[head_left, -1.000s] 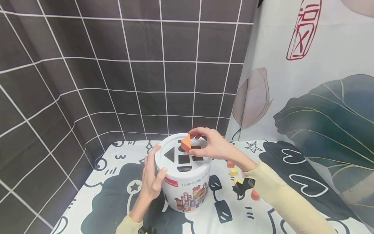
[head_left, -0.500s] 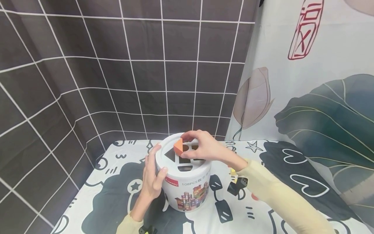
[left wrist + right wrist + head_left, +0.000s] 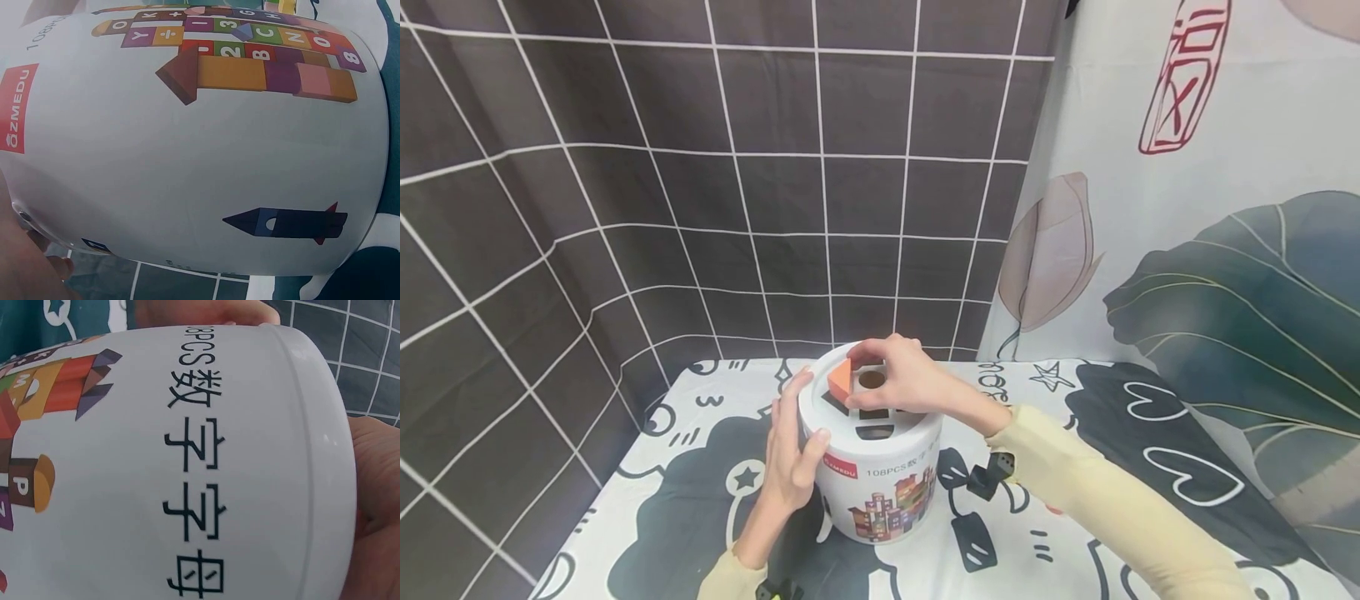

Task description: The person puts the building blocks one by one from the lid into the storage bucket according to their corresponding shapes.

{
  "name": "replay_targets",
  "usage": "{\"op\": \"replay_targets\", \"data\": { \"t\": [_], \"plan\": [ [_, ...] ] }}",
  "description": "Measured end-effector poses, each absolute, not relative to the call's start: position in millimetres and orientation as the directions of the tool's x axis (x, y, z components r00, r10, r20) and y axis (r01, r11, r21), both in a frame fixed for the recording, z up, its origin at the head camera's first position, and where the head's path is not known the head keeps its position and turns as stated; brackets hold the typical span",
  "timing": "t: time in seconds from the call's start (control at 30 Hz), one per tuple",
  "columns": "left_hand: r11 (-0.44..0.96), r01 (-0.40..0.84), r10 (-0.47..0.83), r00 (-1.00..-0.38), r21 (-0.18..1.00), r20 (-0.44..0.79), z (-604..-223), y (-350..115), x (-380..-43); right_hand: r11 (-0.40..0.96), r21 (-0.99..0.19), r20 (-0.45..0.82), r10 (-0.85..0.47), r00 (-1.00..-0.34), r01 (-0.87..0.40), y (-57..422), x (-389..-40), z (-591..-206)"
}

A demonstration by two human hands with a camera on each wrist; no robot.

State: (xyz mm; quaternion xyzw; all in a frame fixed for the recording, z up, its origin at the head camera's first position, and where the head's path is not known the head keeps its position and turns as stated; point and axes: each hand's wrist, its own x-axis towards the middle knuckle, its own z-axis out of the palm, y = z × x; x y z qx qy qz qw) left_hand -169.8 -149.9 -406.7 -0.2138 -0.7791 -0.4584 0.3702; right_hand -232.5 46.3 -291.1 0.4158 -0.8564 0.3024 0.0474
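A white lidded bucket (image 3: 842,512) printed with colourful blocks stands upright on the cloth. Cut-outs of several shapes pierce its white lid (image 3: 835,429). My right hand (image 3: 901,379) pinches an orange triangular block (image 3: 839,382) between thumb and fingers, over the triangular hole (image 3: 833,403) at the lid's left. Whether the block touches the lid, I cannot tell. Against the bucket's left side rests my left hand (image 3: 790,454), its fingers extended along the rim and its thumb on the front edge. Both wrist views mostly show the bucket's wall, with the block out of sight.
Beneath the bucket lies a black-and-white patterned cloth (image 3: 1000,546). An orange-red piece (image 3: 1054,509) peeks out beside the right sleeve (image 3: 1097,483). Behind stands a dark curtain with a white grid (image 3: 775,200), and a leaf-printed white curtain (image 3: 1075,108) hangs at the right.
My right hand has carried the orange triangular block leftward across the lid, to over the triangular hole. The right forearm now covers the yellow blocks seen earlier. My left hand has stayed put.
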Motion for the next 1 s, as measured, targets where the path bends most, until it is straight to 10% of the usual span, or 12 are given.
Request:
{"op": "replay_targets", "data": {
  "t": [0.53,1.0],
  "plan": [
    [0.49,0.671,-0.007,-0.636,0.557,0.772,-406,-150,-170,0.464,-0.441,0.372,-0.684,-0.627,-0.768,44,-232,-295],
    [0.491,0.678,-0.019,-0.62,0.547,0.784,-407,-149,-170,0.486,-0.566,0.442,-0.502,-0.743,-0.665,113,-245,-288]
  ]
}}
